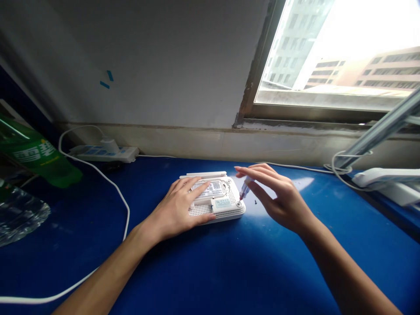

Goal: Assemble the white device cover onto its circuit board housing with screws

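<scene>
A white router (229, 214) lies on the blue table with its perforated, labelled underside facing up. My left hand (175, 203) rests across its left part, fingers spread and thumb near the front edge. Between the fingertips of my right hand (278, 192) is a small screwdriver (244, 189) with a translucent purplish handle, held tilted. Its tip meets the round recess at the router's front right corner; whether a screw sits there I cannot tell. To the right of the router, a tiny dark screw (255, 202) lies loose on the table.
At left stand a green bottle (42, 153) and a clear plastic bottle (22, 214). A white power strip (108, 153) lies against the wall, its cable (126, 201) looping across the table (210, 271). A lamp-like metal arm (377, 127) and white device (390, 183) occupy the right.
</scene>
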`<move>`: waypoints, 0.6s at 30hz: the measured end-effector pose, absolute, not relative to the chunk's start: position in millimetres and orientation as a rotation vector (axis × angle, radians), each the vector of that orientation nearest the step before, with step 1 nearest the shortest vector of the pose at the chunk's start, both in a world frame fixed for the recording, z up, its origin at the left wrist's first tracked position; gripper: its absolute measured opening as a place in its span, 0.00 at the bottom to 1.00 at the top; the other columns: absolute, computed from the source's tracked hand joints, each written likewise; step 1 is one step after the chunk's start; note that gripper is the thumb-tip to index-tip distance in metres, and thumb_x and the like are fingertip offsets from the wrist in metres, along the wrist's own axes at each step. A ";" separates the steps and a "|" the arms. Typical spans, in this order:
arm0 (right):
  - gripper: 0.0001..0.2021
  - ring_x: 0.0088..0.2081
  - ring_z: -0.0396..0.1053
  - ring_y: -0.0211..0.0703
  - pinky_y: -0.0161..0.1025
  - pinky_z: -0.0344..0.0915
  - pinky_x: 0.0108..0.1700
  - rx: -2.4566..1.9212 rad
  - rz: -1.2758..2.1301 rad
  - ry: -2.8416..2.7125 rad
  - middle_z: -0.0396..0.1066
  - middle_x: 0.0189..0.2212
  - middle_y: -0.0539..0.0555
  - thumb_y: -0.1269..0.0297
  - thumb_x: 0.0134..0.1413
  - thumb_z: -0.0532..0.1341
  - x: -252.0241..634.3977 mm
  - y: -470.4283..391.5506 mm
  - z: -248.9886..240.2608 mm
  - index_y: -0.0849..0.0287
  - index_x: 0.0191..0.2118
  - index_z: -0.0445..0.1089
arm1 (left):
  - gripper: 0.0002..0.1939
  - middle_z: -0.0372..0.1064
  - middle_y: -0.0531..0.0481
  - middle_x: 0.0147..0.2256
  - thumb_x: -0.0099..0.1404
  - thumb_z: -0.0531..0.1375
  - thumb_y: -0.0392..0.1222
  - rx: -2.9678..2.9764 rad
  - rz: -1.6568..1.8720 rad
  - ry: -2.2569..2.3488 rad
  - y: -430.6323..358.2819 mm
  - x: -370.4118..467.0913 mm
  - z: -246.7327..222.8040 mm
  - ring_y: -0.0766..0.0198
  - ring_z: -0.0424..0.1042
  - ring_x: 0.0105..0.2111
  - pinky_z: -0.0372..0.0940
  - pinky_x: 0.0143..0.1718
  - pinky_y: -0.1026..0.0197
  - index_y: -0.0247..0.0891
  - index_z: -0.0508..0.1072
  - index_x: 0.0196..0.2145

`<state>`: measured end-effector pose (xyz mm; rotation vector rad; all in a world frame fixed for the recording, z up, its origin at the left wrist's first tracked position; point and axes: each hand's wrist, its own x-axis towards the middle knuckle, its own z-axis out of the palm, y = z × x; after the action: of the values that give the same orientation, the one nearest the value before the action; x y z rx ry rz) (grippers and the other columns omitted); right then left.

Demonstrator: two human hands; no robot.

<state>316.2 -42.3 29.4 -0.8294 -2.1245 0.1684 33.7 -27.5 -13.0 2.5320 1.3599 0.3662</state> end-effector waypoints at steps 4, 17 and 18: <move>0.20 0.47 0.78 0.41 0.39 0.73 0.51 -0.843 0.348 -2.071 0.79 0.49 0.53 0.73 0.69 0.61 315.7 -43.7 29.2 0.53 0.63 0.71 | 0.46 0.52 0.41 0.72 0.65 0.57 0.74 2.532 0.375 1.353 -27.2 33.1 -14.3 0.39 0.51 0.71 0.50 0.69 0.33 0.49 0.58 0.72; 0.17 0.44 0.74 0.43 0.41 0.72 0.45 -0.870 0.206 -2.125 0.76 0.45 0.57 0.69 0.70 0.61 311.5 -43.4 24.1 0.57 0.62 0.72 | 0.46 0.52 0.42 0.72 0.65 0.56 0.75 2.537 0.371 1.361 -26.6 33.9 -13.8 0.39 0.51 0.71 0.50 0.69 0.33 0.49 0.59 0.72; 0.20 0.49 0.74 0.43 0.42 0.72 0.50 -0.877 0.266 -2.141 0.76 0.49 0.57 0.70 0.71 0.59 312.1 -44.2 24.7 0.56 0.65 0.68 | 0.46 0.53 0.42 0.72 0.65 0.56 0.75 2.541 0.377 1.358 -26.4 33.7 -14.1 0.39 0.51 0.71 0.50 0.69 0.34 0.49 0.59 0.72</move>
<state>312.1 -44.2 24.7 -0.8770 -2.1407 0.2664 33.7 -26.4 -14.1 2.5410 1.3580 0.3768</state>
